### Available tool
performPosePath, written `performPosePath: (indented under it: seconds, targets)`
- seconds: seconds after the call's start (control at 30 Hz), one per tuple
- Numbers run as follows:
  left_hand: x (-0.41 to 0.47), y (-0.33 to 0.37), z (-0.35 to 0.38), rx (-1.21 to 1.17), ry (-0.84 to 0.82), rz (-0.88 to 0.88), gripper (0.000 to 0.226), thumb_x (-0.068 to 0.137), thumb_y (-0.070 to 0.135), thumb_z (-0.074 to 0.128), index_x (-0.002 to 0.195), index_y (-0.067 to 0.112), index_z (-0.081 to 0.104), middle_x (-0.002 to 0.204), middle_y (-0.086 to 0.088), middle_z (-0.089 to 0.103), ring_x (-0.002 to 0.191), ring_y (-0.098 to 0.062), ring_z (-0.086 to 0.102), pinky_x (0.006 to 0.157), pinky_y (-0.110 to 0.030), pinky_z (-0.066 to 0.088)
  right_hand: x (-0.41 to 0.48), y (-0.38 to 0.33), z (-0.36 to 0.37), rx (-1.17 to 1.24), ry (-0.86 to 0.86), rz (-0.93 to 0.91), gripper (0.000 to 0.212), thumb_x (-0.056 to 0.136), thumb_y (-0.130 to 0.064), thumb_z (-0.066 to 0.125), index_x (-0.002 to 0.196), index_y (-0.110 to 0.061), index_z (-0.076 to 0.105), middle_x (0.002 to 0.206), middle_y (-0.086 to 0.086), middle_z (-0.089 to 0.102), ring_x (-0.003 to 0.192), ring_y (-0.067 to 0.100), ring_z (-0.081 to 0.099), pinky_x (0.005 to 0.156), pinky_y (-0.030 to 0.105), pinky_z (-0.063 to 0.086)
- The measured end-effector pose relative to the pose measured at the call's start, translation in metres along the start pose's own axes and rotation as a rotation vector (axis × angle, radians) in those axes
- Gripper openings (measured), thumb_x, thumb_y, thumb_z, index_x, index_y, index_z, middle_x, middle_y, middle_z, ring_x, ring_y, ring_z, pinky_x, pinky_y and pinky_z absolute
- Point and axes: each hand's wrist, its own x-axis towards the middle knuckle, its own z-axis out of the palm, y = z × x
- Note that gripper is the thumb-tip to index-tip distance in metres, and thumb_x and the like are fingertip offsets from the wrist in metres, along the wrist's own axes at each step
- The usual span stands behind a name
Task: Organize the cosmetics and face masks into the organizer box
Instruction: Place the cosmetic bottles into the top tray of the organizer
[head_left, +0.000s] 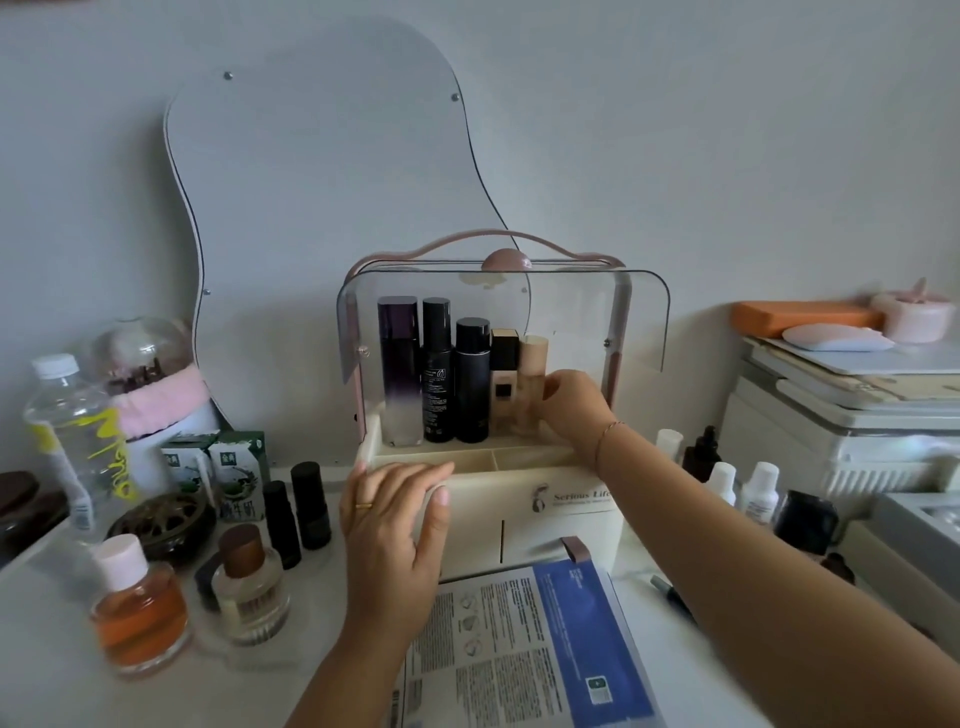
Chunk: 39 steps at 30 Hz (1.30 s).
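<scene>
A cream organizer box (519, 512) with a pink handle stands mid-table, its clear lid (639, 322) swung up. In its upper compartment stand a purple bottle (399, 369), two black bottles (437, 369) and a foundation bottle (504, 382). My right hand (574, 410) reaches inside and grips a beige tube (532, 374) at the right end of that row. My left hand (397, 525) rests flat against the box's front left corner, fingers spread. A blue and white face mask packet (524, 649) lies in front of the box.
At the left stand an orange bottle (137, 610), a brown-capped bottle (249, 587), two dark tubes (298, 512), milk cartons (228, 473) and a water bottle (72, 441). Small white and dark bottles (737, 478) stand right of the box. A pen (670, 592) lies near my right forearm.
</scene>
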Motion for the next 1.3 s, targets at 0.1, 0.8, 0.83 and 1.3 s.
performPosePath:
  seconds: [0.1,0.8,0.83,1.3]
  targets:
    - [0.001,0.001,-0.002,0.007,-0.015,-0.001,0.038,0.097,0.034,0.036,0.109,0.019,0.069,0.103,0.012,0.065,0.106,-0.012,0.052,0.111,-0.035,0.022,-0.027,0.0,-0.008,-0.015,0.061,-0.112,0.044,0.09,-0.017,0.057,0.131,-0.006,0.048,0.121,0.008,0.059,0.105,0.019,0.056,0.089,0.027,0.045]
    - [0.001,0.001,0.001,0.053,0.002,0.017,0.037,0.096,0.035,0.039,0.106,0.014,0.069,0.1,0.0,0.068,0.101,-0.023,0.054,0.109,-0.033,0.02,-0.119,0.195,-0.114,0.006,0.441,0.25,0.049,0.076,-0.016,0.075,0.119,-0.006,0.055,0.112,0.013,0.065,0.093,0.025,0.058,0.078,0.033,0.046]
    - [0.001,0.001,0.0,0.053,-0.001,0.015,0.037,0.096,0.034,0.04,0.106,0.015,0.069,0.1,0.001,0.068,0.102,-0.022,0.053,0.11,-0.032,0.018,-0.118,0.197,-0.114,-0.004,0.438,0.247,0.043,0.076,-0.016,0.075,0.114,-0.006,0.058,0.107,0.012,0.066,0.089,0.024,0.058,0.075,0.033,0.046]
    - [0.0,0.001,-0.001,0.047,-0.024,0.009,0.037,0.096,0.035,0.04,0.107,0.015,0.069,0.1,0.002,0.068,0.103,-0.022,0.054,0.112,-0.035,0.018,-0.148,0.125,-0.125,0.845,0.121,0.045,0.041,0.066,-0.016,0.073,0.105,-0.005,0.065,0.094,0.008,0.075,0.084,0.022,0.073,0.066,0.026,0.059]
